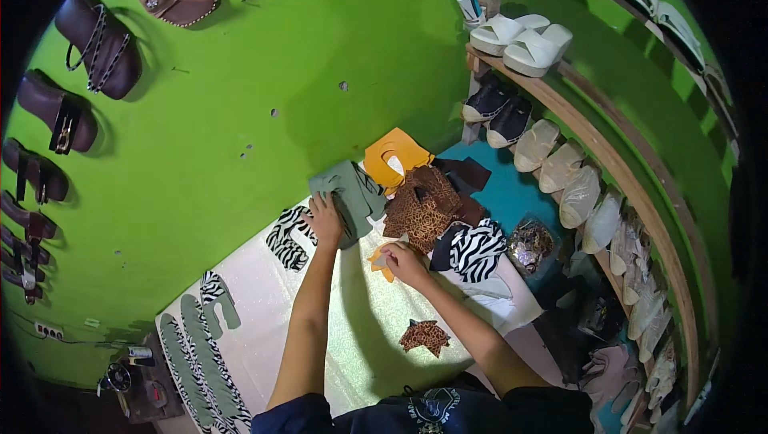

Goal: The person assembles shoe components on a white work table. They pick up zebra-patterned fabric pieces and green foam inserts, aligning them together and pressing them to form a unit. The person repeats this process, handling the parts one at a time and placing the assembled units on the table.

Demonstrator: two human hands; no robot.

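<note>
My left hand (324, 220) lies with its fingers apart on a stack of grey-green cut pieces (352, 186), at the far side of the white table. Beside it is a zebra-print cut piece (286, 242). My right hand (406, 264) pinches a small orange-yellow cut piece (378, 260) that has a greyish part near the fingertips. Just beyond it sits a pile of leopard-print pieces (420, 214), with orange-yellow pieces (392, 152) behind. Nearer to me, a small leopard-print piece (425, 337) lies alone.
Grey-green and zebra strips (210, 354) line the table's left end. Zebra-print fabric (478, 250) and a bag of small shiny parts (531, 244) are at the right. Wooden shelves (616, 158) with shoes and shoe lasts curve along the right; sandals (94, 46) hang on the green wall.
</note>
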